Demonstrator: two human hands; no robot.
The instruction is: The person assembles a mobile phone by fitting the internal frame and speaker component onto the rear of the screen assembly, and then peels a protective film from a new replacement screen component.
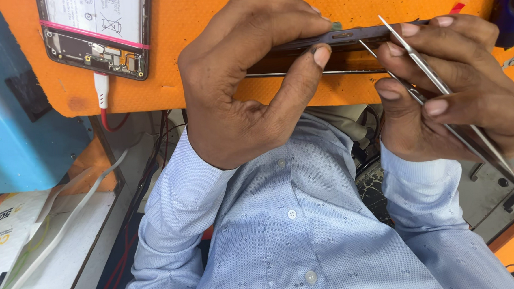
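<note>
Head camera, looking down: the left hand (248, 75) is curled tight around a dark phone frame (345, 39), thumb pressed under its near edge and the fingers wrapped over the top, the wrist bent back toward the light blue shirt (295, 229). The frame is held edge-on, just above the orange mat (205, 25). The right hand (457, 89) comes in from the side, fingers pinched shut on metal tweezers (421, 62), whose tips sit right at the frame's edge. At the mat's far left lies an opened phone (96, 33), with a white and red cable (101, 93) plugged into it.
</note>
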